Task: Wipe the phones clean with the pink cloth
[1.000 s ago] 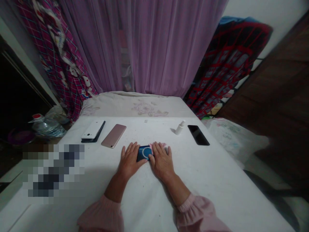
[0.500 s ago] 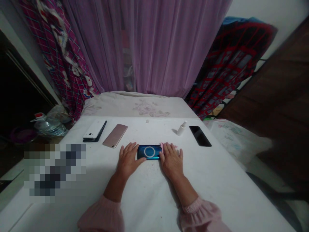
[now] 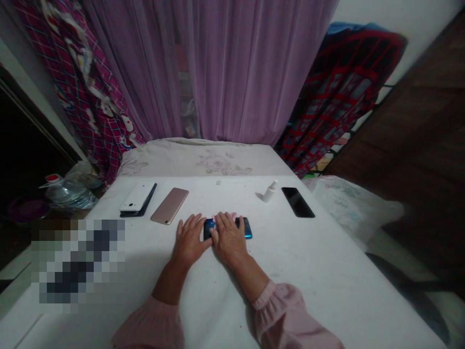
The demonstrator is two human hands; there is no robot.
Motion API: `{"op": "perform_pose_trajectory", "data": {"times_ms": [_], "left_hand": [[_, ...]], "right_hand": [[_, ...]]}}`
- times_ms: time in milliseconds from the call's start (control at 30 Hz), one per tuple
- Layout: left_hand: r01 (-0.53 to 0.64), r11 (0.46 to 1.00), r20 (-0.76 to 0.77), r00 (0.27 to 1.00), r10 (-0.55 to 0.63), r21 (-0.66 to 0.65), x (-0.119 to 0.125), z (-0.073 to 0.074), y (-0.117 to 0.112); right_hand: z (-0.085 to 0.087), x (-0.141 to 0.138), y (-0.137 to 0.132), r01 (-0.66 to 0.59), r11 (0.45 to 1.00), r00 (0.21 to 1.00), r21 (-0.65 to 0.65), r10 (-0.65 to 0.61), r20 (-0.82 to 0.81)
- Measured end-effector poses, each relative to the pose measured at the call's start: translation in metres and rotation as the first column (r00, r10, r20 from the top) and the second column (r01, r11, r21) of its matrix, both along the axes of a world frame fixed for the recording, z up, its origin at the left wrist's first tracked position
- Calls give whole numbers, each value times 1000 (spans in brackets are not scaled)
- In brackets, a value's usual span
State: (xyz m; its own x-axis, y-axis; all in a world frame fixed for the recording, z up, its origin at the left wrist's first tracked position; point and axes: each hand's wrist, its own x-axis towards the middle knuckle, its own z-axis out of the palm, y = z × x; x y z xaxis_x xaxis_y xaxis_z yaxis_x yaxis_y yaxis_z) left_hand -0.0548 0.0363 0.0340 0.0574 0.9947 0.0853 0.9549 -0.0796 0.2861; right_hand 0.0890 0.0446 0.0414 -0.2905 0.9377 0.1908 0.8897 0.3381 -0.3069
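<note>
A blue phone [image 3: 246, 228] lies flat on the white table [image 3: 308, 271], mostly covered by my hands. My left hand [image 3: 188, 239] rests flat at the phone's left end, fingers spread, holding it down. My right hand [image 3: 228, 237] lies on top of the phone, fingers flat, pressing a pink cloth [image 3: 225, 214] whose edge shows beyond the fingertips. Only the phone's right end and a bit of its left end show.
A white phone on a dark one [image 3: 138, 198] and a rose-gold phone [image 3: 170, 205] lie at the left. A small white spray bottle [image 3: 270, 191] and a black phone [image 3: 298, 202] lie at the right. A bed and purple curtain stand beyond the table.
My right hand with the pink cloth has slid left from the phone's right end, over its top. The left hand has stayed at the phone's left end.
</note>
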Motion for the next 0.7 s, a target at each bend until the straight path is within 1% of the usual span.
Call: {"op": "perform_pose_trajectory", "data": {"times_ms": [100, 267, 333, 433, 633, 700], "left_hand": [[1, 1000, -24, 1000, -1, -4, -1, 0, 0], [5, 999, -45, 999, -6, -36, 1, 1, 0], [0, 999, -47, 999, -3, -46, 1, 1, 0], [1, 999, -46, 999, -3, -48, 1, 0, 0], [18, 999, -41, 999, -20, -37, 0, -3, 0], [22, 999, -41, 999, -23, -36, -1, -3, 0]], "right_hand": [[-1, 10, -1, 20, 1000, 1000, -6, -20, 9], [-7, 44, -4, 137, 991, 986, 4, -136, 98], [-9, 52, -5, 176, 984, 977, 2, -175, 118], [-12, 51, -7, 188, 982, 974, 19, -189, 123], [-16, 30, -12, 56, 996, 994, 73, -63, 95], [-16, 32, -12, 59, 996, 993, 73, -66, 99]]}}
